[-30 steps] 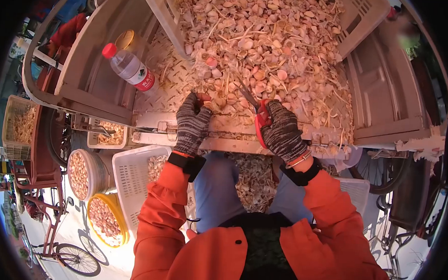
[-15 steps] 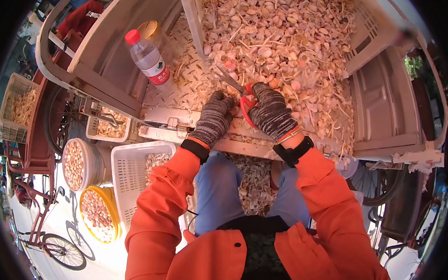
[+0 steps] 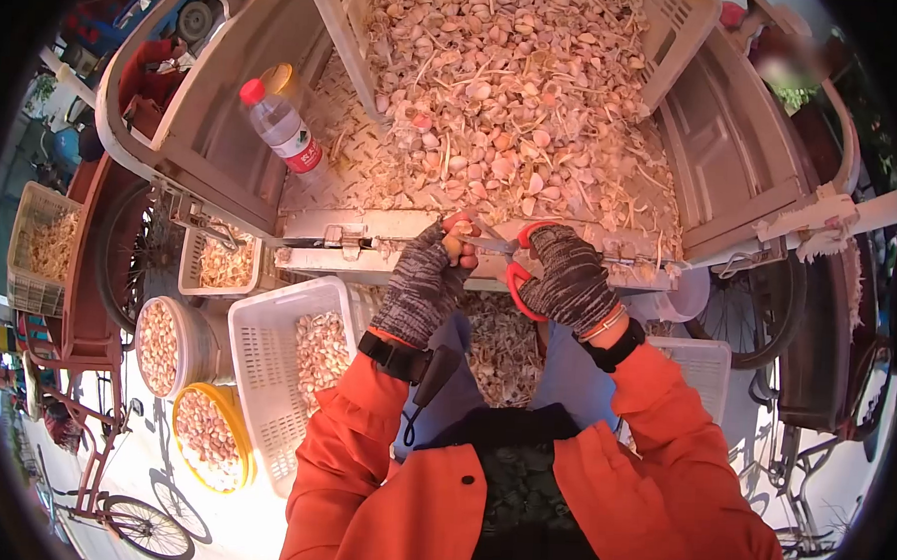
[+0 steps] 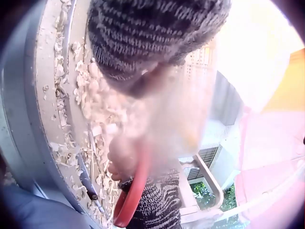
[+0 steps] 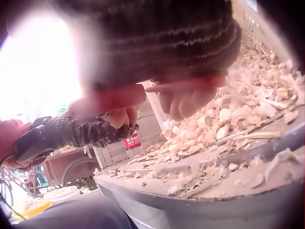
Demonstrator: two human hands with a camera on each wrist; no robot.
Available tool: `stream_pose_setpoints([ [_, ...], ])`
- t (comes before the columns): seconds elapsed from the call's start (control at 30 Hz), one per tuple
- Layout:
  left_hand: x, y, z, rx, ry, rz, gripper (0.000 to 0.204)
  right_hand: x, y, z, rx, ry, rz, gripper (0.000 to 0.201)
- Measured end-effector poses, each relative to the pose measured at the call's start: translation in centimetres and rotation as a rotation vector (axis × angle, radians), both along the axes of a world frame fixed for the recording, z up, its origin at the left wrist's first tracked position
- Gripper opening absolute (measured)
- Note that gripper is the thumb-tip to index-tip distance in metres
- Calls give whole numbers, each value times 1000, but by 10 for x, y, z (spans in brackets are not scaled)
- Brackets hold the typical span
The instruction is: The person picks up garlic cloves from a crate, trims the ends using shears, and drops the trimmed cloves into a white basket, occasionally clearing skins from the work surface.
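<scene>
My left hand [image 3: 415,287], in a grey striped glove with bare fingertips, pinches a pale garlic piece [image 3: 453,248] over the near edge of the cart bed. Its fingers partly hide the garlic. In a matching glove, my right hand [image 3: 571,283] grips red-handled scissors [image 3: 521,288], their blades pointing left at the garlic. The red handle [image 4: 127,210] also shows in the left wrist view, where the fingertips are blurred. Beyond both hands, a heap of garlic cloves [image 3: 507,92] with dry skins and stems covers the bed.
A red-capped water bottle [image 3: 281,131] stands on the bed's left. Below it on the left are a white basket [image 3: 256,342] with garlic, a white bucket [image 3: 158,347] and a yellow bucket [image 3: 246,451]. A crate's side [image 3: 339,35] rises beside the heap. The bed's metal edge [image 3: 316,224] lies under the hands.
The scissors and right hand first moved left over the heap, then back toward the body and right. The left hand rose, then came nearer the body, its garlic now showing by the blades.
</scene>
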State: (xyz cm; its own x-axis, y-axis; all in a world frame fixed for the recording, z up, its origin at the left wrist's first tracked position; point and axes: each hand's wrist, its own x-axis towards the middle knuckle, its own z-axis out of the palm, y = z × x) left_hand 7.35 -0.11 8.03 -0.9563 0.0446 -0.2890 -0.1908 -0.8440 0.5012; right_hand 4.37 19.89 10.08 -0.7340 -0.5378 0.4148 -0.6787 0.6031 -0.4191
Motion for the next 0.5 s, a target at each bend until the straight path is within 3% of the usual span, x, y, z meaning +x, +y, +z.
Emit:
stream_pose_setpoints([
  [0.07, 13, 2, -5, 23, 84, -53, 39, 6, 7, -8, -26, 43, 9, 35],
  [0.13, 27, 4, 3, -168, 119, -87, 38, 14, 12, 0, -104, -416, -3, 33],
  [0.17, 34, 6, 9, -232, 108, -83, 34, 18, 14, 8, -4, -425, 3, 30],
  [0.23, 45, 10, 11, -266, 116, -72, 30, 27, 20, 1, -18, -447, 53, 29],
  [0.33, 59, 15, 5, -323, 115, -61, 22, 35, 30, -37, -19, -355, 126, 28],
  [0.4, 65, 16, -9, -262, 56, -94, 19, 39, 33, -45, -319, -1056, 327, 29],
  [0.43, 66, 14, -16, -289, 2, -72, 21, 45, 34, -40, -708, -1856, 156, 28],
  [0.5, 67, 15, -22, -228, -23, -26, 24, 55, 29, -19, -626, -1752, 178, 27],
])
